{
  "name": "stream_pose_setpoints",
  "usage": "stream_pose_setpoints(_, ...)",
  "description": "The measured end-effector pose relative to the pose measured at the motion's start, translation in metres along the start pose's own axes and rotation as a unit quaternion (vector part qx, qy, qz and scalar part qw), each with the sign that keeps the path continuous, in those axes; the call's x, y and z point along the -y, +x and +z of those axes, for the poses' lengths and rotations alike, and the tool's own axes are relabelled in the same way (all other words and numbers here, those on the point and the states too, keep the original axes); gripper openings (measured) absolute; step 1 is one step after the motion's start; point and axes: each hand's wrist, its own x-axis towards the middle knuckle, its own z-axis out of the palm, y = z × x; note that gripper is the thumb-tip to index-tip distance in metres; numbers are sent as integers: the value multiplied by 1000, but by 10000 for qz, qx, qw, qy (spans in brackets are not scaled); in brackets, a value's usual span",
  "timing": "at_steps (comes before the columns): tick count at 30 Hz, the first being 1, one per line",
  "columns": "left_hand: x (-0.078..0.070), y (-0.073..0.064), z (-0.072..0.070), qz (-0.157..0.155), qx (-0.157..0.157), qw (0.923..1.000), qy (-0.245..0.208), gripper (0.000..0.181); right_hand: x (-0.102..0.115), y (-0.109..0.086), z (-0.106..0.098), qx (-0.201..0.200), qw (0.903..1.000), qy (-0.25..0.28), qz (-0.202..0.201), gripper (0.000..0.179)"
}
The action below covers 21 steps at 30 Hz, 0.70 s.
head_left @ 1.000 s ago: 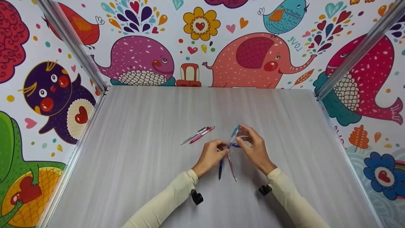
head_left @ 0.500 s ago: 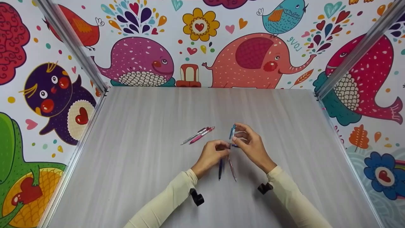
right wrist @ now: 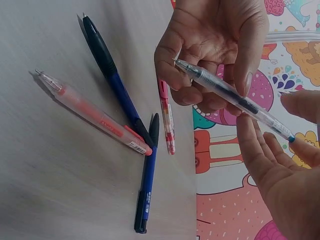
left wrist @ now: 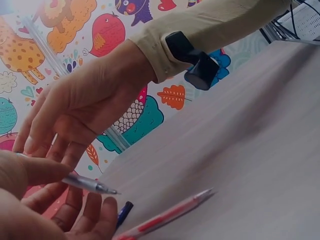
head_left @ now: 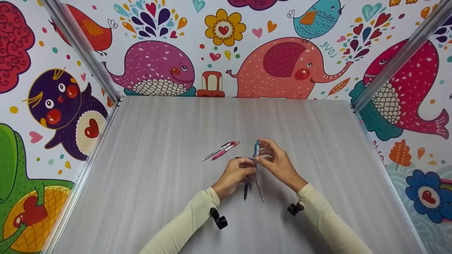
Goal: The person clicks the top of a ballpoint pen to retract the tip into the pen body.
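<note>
A clear-barrelled pen (right wrist: 220, 85) with a teal end is held between both hands, slanting. My left hand (head_left: 235, 174) grips its lower part, thumb along the barrel; in the left wrist view the tip sticks out past that thumb (left wrist: 45, 170). My right hand (head_left: 279, 158) holds its upper part by the fingertips, with a finger at the teal end. Just below the hands lie a blue pen with a dark grip (right wrist: 110, 70), a second blue pen (right wrist: 146, 185) and a clear pen with a red refill (right wrist: 95, 115), their ends meeting.
A clear silver-tipped pen (head_left: 213, 153) and a pink pen (head_left: 223, 151) lie side by side, left of and beyond the hands. The grey wood-grain table (head_left: 159, 141) is walled by panels with cartoon animals (head_left: 279, 70) and metal corner posts (head_left: 395, 56).
The right hand has brought the teal-ended pen slightly left and stood it more upright. The left hand has turned a little and its fingers have shifted. The other pens lie as before.
</note>
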Motion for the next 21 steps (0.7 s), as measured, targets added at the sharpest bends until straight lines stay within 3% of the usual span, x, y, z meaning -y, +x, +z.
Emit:
stream_pose_setpoints(9,0,-1,-3,-134,125,9990,-412,26,5,4,3,212,9996,-157,-135,62)
stream_pose_setpoints(16,-1,-4,-3,-32,287,9962,-826,22,2,5,3,199,9989,-269,-341,66)
stream_pose_setpoints(21,-2,-6,-2,-9,268,9961,-842,22,2,5,3,183,9988,-265,-362,63)
